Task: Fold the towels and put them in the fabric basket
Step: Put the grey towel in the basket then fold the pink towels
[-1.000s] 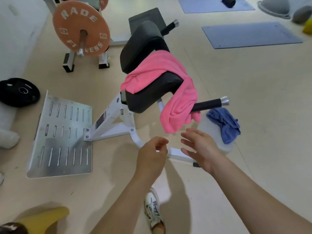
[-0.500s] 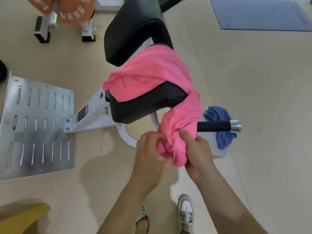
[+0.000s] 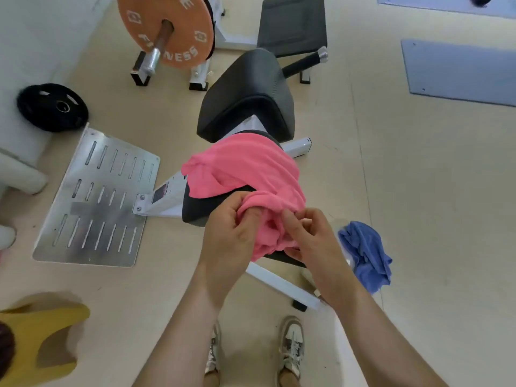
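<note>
Your left hand (image 3: 231, 236) and right hand (image 3: 310, 238) both have their fingers curled into the bunched lower end of the pink towel (image 3: 245, 169), gripping it between them. The rest of that towel lies draped over a black pad of the bench (image 3: 248, 99), at 12 o'clock from your hands. A crumpled blue towel (image 3: 365, 252) lies at 3 o'clock from your right hand, apart from it.
</note>
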`<action>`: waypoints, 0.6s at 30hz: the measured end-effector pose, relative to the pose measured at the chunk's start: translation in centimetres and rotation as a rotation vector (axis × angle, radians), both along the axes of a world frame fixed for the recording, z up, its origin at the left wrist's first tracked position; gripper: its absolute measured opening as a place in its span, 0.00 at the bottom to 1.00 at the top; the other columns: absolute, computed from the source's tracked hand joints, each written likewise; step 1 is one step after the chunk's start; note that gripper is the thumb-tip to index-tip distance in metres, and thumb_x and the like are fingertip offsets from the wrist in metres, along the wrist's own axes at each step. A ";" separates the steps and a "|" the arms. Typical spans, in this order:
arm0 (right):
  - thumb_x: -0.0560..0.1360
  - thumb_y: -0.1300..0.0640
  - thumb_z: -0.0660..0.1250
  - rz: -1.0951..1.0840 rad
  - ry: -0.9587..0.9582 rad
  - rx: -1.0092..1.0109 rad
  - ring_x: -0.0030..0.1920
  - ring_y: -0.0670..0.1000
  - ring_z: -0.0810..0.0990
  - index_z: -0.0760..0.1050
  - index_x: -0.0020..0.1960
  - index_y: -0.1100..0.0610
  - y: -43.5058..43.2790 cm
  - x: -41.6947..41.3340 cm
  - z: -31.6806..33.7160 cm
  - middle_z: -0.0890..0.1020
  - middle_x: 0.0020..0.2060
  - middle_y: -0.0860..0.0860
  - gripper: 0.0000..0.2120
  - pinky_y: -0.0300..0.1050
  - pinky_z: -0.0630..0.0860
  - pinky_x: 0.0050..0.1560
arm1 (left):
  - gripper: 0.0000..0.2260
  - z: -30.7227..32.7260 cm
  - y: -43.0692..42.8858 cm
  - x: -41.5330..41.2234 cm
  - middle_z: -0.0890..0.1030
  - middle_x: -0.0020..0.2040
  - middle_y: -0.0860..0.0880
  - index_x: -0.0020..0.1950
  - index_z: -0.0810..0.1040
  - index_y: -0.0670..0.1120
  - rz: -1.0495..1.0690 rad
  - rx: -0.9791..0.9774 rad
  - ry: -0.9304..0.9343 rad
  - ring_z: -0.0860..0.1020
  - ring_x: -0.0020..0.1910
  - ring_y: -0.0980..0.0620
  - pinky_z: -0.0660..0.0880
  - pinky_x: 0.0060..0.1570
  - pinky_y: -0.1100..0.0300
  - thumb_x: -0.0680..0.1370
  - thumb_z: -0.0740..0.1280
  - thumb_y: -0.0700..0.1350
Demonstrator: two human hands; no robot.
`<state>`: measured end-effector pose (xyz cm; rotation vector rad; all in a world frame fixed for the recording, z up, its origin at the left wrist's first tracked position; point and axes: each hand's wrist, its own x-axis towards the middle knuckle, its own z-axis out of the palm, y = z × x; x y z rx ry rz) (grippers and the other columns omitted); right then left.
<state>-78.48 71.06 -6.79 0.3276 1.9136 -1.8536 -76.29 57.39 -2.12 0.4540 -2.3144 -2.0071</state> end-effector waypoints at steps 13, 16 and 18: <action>0.68 0.63 0.62 0.224 0.272 0.599 0.46 0.54 0.77 0.70 0.53 0.51 1.6 -1.7 -3.3 0.77 0.49 0.51 0.15 0.57 0.77 0.47 | 0.18 4.3 0.1 0.7 0.65 0.27 0.54 0.32 0.64 0.49 0.163 -0.220 -0.344 0.62 0.22 0.59 0.60 0.19 0.69 0.80 0.54 0.55; 0.68 0.64 0.65 0.212 0.287 0.309 0.53 0.48 0.79 0.74 0.53 0.49 3.1 -2.4 1.8 0.80 0.50 0.47 0.17 0.51 0.77 0.56 | 0.19 6.0 -0.9 1.3 0.69 0.37 0.52 0.46 0.64 0.51 0.035 -0.329 -0.332 0.66 0.30 0.60 0.65 0.28 0.72 0.76 0.44 0.65; 0.69 0.58 0.70 0.458 0.247 -0.002 0.59 0.46 0.78 0.75 0.59 0.44 3.4 -2.7 6.8 0.80 0.56 0.44 0.21 0.48 0.75 0.59 | 0.28 7.6 -1.2 1.1 0.69 0.34 0.53 0.46 0.67 0.53 -0.060 -0.294 -0.364 0.67 0.30 0.57 0.66 0.30 0.69 0.68 0.43 0.73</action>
